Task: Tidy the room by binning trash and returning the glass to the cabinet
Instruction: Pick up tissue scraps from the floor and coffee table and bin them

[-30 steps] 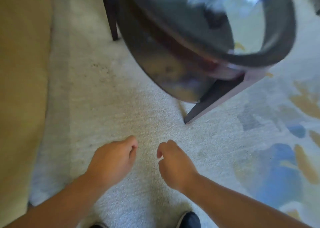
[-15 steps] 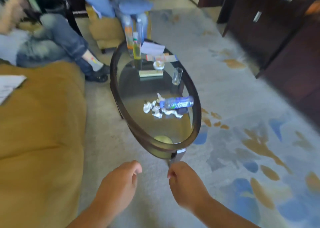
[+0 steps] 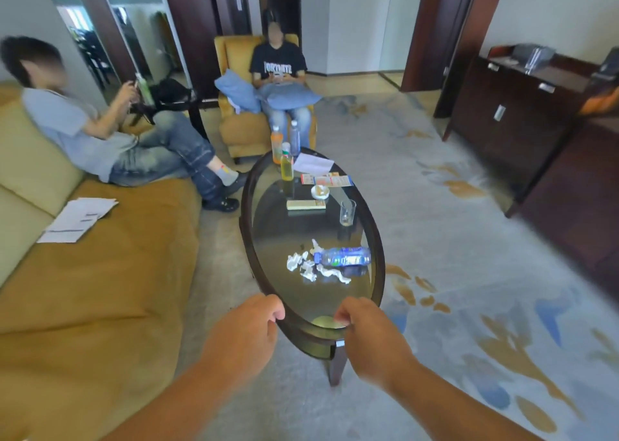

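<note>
An oval glass coffee table (image 3: pixel 376 239) stands in front of me. On its near half lie crumpled white paper scraps (image 3: pixel 308 266) and a plastic water bottle (image 3: pixel 343 257) on its side. A clear drinking glass (image 3: pixel 347 212) stands upright further back near the right rim. My left hand (image 3: pixel 244 333) and my right hand (image 3: pixel 368 336) hover at the table's near end, fingers loosely curled, holding nothing. A dark wooden cabinet (image 3: pixel 522 118) lines the right wall.
A tan sofa (image 3: pixel 100 289) runs along the left, with papers (image 3: pixel 77 219) on it and a person (image 3: pixel 100 132) seated. Another person (image 3: pixel 281 82) sits in an armchair behind the table. Upright bottles (image 3: pixel 284 149), leaflets and a small dish crowd the table's far end.
The view has swung up from the carpet to the whole room. My hands stay side by side, empty, now at the table's near rim.
</note>
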`<state>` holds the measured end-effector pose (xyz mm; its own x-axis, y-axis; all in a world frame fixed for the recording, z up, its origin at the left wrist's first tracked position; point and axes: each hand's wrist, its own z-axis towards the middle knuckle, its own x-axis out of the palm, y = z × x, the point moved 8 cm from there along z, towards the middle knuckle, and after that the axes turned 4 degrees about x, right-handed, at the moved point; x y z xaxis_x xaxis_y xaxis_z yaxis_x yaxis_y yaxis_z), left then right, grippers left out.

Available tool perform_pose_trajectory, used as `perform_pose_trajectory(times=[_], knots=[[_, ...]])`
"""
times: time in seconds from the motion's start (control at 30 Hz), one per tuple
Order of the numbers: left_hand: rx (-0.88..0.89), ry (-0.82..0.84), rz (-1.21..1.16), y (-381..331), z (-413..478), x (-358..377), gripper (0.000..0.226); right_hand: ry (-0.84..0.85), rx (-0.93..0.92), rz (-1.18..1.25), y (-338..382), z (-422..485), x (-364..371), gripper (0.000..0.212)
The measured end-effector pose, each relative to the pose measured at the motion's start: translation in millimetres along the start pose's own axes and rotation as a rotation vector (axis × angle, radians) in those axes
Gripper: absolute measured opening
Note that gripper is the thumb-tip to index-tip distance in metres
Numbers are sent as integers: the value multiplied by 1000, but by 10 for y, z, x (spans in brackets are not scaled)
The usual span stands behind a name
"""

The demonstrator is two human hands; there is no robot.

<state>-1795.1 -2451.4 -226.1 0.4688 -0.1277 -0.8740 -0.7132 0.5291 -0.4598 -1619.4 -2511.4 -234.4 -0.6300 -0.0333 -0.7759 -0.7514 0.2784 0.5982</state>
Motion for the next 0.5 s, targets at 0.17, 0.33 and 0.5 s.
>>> perform_pose_trajectory(times=[0.17, 0.33, 0.5], knots=[[-9, -27, 40, -56, 55, -96, 26, 2, -18, 11, 51, 47, -141, 43], [-25, -15, 46, -23, 211, -92, 25, -10, -34, 18, 50, 186, -150, 38], [-26, 18, 29, 148, 458, 6, 24, -3, -9, 11, -2, 443, -82, 36]])
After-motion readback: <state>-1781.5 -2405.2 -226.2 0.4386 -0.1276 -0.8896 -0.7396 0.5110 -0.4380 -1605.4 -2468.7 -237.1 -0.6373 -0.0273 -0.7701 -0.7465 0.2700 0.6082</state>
